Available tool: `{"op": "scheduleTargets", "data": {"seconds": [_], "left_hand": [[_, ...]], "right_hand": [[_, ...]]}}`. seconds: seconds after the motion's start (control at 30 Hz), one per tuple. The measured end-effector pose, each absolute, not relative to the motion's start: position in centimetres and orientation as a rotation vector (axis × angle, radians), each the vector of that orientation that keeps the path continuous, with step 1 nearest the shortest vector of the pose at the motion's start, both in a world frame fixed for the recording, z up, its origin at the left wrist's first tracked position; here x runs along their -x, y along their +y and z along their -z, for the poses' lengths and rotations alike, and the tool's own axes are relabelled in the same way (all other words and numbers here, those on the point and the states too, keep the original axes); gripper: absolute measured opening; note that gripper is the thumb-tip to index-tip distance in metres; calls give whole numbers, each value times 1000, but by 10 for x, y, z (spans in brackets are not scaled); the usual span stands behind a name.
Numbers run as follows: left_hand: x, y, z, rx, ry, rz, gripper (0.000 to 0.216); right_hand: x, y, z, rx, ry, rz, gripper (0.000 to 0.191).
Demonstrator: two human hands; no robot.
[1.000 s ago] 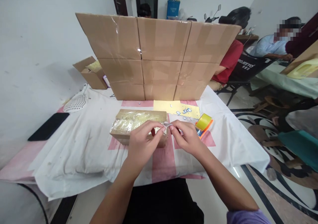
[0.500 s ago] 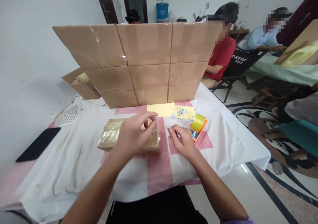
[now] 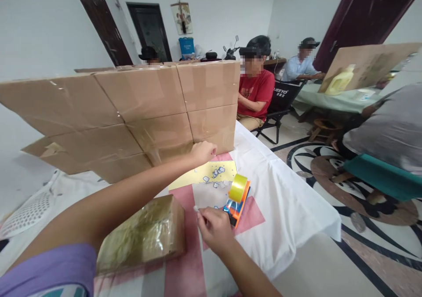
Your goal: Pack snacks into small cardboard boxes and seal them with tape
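Observation:
My left hand (image 3: 203, 152) reaches far forward, fingers pinched together, just above the yellow sheet (image 3: 204, 176) that carries several small white pieces, near the foot of the stacked cardboard boxes (image 3: 138, 108). What the pinch holds is too small to make out. My right hand (image 3: 214, 229) rests near the table's front, fingers closed on a tiny white piece, right beside the orange tape dispenser (image 3: 239, 196) with its yellow roll. A brown box (image 3: 145, 235) wrapped in clear film lies under my left forearm.
A white cloth with pink patches (image 3: 283, 191) covers the table; its edge drops off on the right. A white perforated item (image 3: 28, 209) lies at far left. Seated people (image 3: 253, 90) and another table (image 3: 332, 99) stand beyond on the right.
My left hand left the wrapped box and stretched forward to the yellow sheet. My right hand drew back toward me. The view swung left and up.

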State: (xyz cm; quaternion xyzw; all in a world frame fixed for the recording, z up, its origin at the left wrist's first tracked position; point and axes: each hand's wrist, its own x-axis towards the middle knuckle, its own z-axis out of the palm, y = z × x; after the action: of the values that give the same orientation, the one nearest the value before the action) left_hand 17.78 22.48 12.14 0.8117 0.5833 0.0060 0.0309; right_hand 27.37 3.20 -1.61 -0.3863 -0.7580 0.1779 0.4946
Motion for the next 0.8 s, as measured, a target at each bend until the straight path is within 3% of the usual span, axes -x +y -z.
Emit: {"op": "scheduleTargets", "data": {"seconds": [0.4, 0.8], "left_hand": [[-170, 196, -147, -2643, 1812, -188, 24], [-198, 202, -133, -2602, 1735, 67, 19]], "right_hand": [[-272, 38, 21, 959, -1814, -448, 27], [-279, 45, 22, 999, -1875, -423, 29]]}}
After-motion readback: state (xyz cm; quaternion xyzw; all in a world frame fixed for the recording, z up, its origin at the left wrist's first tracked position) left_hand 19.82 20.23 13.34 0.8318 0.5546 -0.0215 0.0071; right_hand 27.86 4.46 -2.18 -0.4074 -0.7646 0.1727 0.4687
